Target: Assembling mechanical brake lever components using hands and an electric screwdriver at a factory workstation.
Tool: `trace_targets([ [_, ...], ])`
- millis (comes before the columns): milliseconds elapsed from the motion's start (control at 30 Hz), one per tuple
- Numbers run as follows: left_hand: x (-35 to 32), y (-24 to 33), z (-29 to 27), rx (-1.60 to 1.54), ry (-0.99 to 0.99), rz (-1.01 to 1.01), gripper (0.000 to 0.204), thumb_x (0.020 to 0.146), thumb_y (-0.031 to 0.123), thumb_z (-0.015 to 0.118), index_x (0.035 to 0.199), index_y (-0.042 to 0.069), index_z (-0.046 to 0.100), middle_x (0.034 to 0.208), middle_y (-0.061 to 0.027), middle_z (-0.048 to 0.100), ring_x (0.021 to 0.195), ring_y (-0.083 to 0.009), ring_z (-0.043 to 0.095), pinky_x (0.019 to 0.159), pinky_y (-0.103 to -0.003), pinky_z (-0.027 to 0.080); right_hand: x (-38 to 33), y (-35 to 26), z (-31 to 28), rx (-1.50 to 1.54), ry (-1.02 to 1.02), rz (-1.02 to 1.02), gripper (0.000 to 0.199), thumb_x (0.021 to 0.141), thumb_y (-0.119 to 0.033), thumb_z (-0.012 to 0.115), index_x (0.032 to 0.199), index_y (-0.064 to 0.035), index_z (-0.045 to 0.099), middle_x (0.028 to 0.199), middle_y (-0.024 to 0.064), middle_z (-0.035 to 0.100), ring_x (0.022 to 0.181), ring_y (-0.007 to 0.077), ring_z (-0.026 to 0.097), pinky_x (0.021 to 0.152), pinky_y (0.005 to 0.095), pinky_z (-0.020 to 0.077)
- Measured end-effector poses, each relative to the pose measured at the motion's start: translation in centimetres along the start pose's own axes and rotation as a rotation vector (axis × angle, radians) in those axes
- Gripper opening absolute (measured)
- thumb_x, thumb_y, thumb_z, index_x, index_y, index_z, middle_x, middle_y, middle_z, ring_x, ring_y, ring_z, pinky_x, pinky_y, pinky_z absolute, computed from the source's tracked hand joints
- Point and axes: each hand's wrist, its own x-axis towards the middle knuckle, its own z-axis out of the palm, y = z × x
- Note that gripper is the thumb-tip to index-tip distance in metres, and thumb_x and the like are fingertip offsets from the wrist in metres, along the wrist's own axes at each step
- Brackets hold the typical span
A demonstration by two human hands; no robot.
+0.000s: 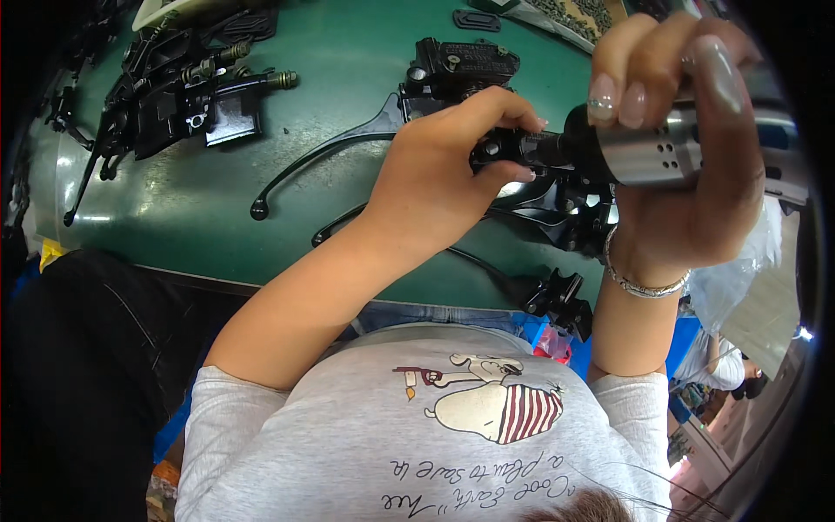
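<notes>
My left hand [435, 174] is closed on a small black metal part [494, 150], pinching it between thumb and fingers. My right hand [696, 130] wraps round a silver and black power screwdriver [648, 148], held sideways with its black nose against or right beside that part; the exact contact is hidden. Beyond my left hand lies a black brake lever assembly [465, 63], its long curved lever [326, 150] reaching left. More black lever assemblies [544, 217] lie under and beside my hands, partly covered. Another black lever piece [557, 296] rests at the table's near edge.
On the green table [330, 52], several black lever assemblies with brass fittings [283, 80] are heaped at the left. A flat black cover [477, 19] and a tray of small screws [583, 19] are at the back. A clear plastic bag [739, 270] and another person [718, 361] appear at the right.
</notes>
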Motion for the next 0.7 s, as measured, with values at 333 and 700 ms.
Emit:
trace_targets([
  [333, -0.6, -1.7, 0.9, 0.04, -0.029, -0.046, 0.039, 0.073, 0.003, 0.078, 0.108, 0.006, 0.062, 0.101, -0.0131, 0.069, 0.095, -0.0308, 0.068, 0.081, -0.037, 0.054, -2.0, 0.4, 1.6, -0.129, 0.323, 0.225, 0.023, 0.098, -0.021, 0.043, 0.101, 0.0002, 0.051, 0.085, 0.0137, 0.054, 0.078, 0.0242, 0.056, 0.071, 0.0305, 0.0467],
  [700, -2.1, -2.0, 1.8, 0.179, 0.086, 0.148, 0.034, 0.075, 0.002, 0.078, 0.108, 0.005, 0.068, 0.109, -0.0116, 0.071, 0.096, -0.0237, 0.069, 0.083, -0.031, 0.053, 1.2, 1.2, -1.8, -0.164, 0.513, 0.085, 0.027, 0.096, -0.025, 0.055, 0.104, 0.0004, 0.057, 0.083, 0.0129, 0.064, 0.067, 0.0172, 0.063, 0.062, 0.0283, 0.0548],
])
